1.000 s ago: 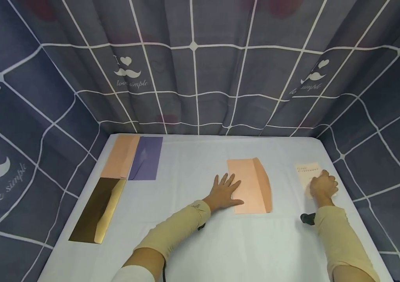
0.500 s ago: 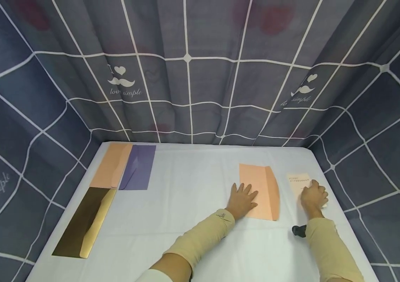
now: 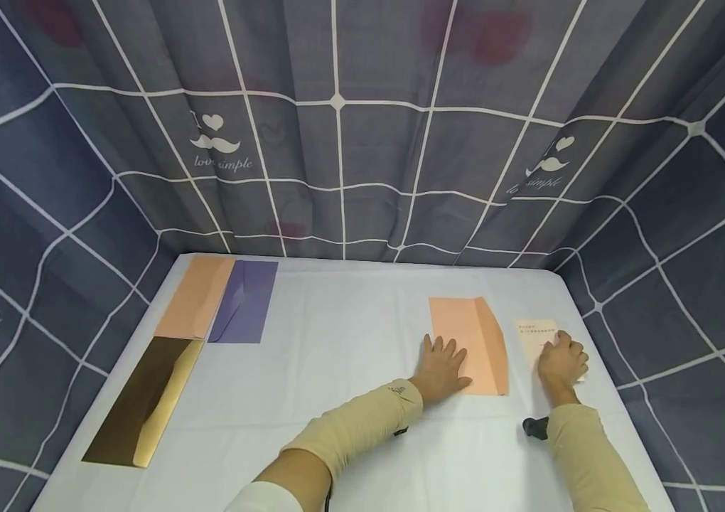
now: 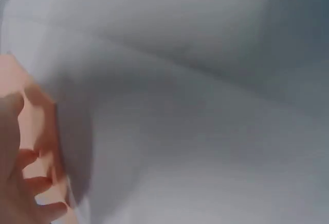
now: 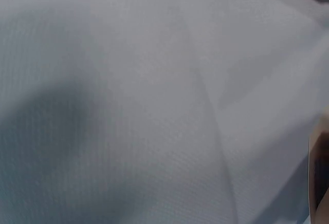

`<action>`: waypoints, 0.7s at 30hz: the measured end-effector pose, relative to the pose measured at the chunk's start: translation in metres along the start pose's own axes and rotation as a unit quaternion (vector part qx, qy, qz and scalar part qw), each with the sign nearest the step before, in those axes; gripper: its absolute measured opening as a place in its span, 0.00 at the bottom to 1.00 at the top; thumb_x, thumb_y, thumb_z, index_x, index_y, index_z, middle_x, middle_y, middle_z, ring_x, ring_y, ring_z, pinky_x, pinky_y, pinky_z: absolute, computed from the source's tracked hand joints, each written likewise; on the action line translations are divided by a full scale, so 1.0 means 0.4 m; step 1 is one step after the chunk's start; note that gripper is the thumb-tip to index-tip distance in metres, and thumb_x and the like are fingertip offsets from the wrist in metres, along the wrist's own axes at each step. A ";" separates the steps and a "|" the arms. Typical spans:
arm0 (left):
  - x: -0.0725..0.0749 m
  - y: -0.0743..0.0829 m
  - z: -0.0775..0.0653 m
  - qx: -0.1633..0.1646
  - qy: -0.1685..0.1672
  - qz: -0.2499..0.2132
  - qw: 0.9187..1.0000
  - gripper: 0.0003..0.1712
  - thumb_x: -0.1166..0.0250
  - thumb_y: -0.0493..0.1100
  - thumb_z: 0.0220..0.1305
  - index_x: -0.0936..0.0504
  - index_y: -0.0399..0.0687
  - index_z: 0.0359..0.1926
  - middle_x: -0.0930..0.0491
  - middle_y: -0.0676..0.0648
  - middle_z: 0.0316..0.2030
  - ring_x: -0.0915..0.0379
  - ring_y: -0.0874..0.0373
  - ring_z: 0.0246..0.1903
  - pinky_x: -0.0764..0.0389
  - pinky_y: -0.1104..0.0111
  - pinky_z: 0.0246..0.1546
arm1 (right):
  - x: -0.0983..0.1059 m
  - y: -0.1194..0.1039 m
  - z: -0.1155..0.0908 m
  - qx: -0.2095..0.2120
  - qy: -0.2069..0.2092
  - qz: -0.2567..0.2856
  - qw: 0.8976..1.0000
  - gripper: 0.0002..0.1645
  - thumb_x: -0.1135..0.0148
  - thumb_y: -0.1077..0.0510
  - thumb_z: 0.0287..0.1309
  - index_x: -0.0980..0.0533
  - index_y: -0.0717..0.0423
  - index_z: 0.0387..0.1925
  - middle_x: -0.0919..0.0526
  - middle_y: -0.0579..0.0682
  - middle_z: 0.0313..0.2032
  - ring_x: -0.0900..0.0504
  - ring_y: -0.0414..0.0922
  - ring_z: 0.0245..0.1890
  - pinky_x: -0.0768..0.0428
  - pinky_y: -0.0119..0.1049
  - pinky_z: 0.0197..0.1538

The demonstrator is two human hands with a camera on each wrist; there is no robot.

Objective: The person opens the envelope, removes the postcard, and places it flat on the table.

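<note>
An orange envelope (image 3: pixel 458 323) lies on the white table with its flap (image 3: pixel 493 348) folded out to the right. My left hand (image 3: pixel 442 368) rests on its lower left part, fingers spread. To the right of it, a cream card (image 3: pixel 534 334) bears lines of small writing along its top. My right hand (image 3: pixel 562 363) holds this card at its right side with curled fingers, covering much of its lower half. In the left wrist view, the left fingers (image 4: pixel 38 185) lie over the orange envelope. The right wrist view shows mostly white cloth.
At the left lie another orange envelope (image 3: pixel 192 299), a purple envelope (image 3: pixel 244 302) and a shiny gold envelope (image 3: pixel 141 405). A dark object (image 3: pixel 535 427) juts out beside the right sleeve. Dark checked curtains (image 3: pixel 375 142) surround the table's back and sides.
My left hand and the orange envelope under it have shifted right, nearer the card, mostly in the first half second. The right hand stays on the card. The head view has tilted slightly.
</note>
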State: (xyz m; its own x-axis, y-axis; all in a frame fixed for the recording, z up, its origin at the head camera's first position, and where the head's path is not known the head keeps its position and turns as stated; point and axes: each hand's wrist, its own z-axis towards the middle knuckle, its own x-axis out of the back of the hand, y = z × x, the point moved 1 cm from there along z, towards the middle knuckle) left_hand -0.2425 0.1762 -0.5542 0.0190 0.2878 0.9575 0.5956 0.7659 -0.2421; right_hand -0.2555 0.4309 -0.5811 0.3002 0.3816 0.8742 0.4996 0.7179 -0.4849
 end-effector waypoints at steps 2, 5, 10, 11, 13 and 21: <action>-0.001 -0.005 -0.010 -0.009 -0.014 -0.012 1.000 0.39 0.65 0.74 0.65 0.47 0.68 0.73 0.45 0.56 0.71 0.49 0.53 0.68 0.45 0.52 0.65 | 0.001 -0.001 0.004 0.001 0.004 -0.003 1.000 0.25 0.61 0.58 0.70 0.43 0.68 0.63 0.41 0.78 0.56 0.43 0.73 0.57 0.45 0.64 0.57; -0.006 -0.001 -0.012 -0.008 -0.023 -0.019 1.000 0.40 0.67 0.75 0.65 0.51 0.69 0.74 0.51 0.56 0.73 0.54 0.53 0.70 0.47 0.52 0.66 | 0.001 -0.002 0.007 0.002 0.004 -0.006 1.000 0.25 0.62 0.58 0.71 0.43 0.68 0.63 0.42 0.77 0.56 0.43 0.73 0.57 0.45 0.64 0.57; -0.014 0.034 0.012 0.005 -0.036 -0.016 0.999 0.39 0.71 0.75 0.64 0.55 0.74 0.74 0.56 0.59 0.73 0.59 0.55 0.71 0.52 0.52 0.67 | 0.002 -0.001 -0.009 -0.003 -0.006 -0.002 1.000 0.25 0.63 0.58 0.71 0.44 0.69 0.64 0.43 0.78 0.57 0.45 0.73 0.58 0.46 0.64 0.58; -0.013 0.043 0.016 0.007 -0.041 -0.017 0.999 0.39 0.71 0.76 0.64 0.56 0.75 0.74 0.57 0.60 0.74 0.60 0.56 0.71 0.52 0.52 0.67 | 0.001 0.001 -0.013 -0.004 -0.006 -0.002 1.000 0.25 0.64 0.58 0.71 0.44 0.69 0.63 0.43 0.78 0.57 0.45 0.73 0.58 0.46 0.64 0.58; -0.011 0.058 0.024 0.012 -0.049 -0.015 0.999 0.39 0.71 0.76 0.63 0.57 0.77 0.74 0.58 0.61 0.73 0.61 0.58 0.71 0.53 0.52 0.67 | 0.001 0.006 -0.021 -0.008 -0.006 -0.001 1.000 0.24 0.64 0.59 0.72 0.44 0.69 0.63 0.44 0.78 0.57 0.46 0.73 0.58 0.47 0.64 0.58; 0.001 0.071 0.043 0.017 -0.047 -0.030 0.998 0.39 0.72 0.76 0.64 0.61 0.77 0.74 0.60 0.62 0.74 0.64 0.60 0.72 0.55 0.53 0.68 | 0.000 -0.003 -0.019 0.008 -0.012 -0.010 1.000 0.25 0.66 0.56 0.73 0.45 0.69 0.64 0.45 0.77 0.58 0.47 0.73 0.59 0.48 0.64 0.59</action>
State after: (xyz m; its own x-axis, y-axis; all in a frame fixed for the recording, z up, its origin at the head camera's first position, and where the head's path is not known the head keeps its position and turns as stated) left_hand -0.2394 0.2081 -0.5634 -0.0922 0.2931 0.9516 0.5665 0.8014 -0.1920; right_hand -0.2500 0.4254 -0.5807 0.2712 0.3801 0.8843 0.4920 0.7349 -0.4668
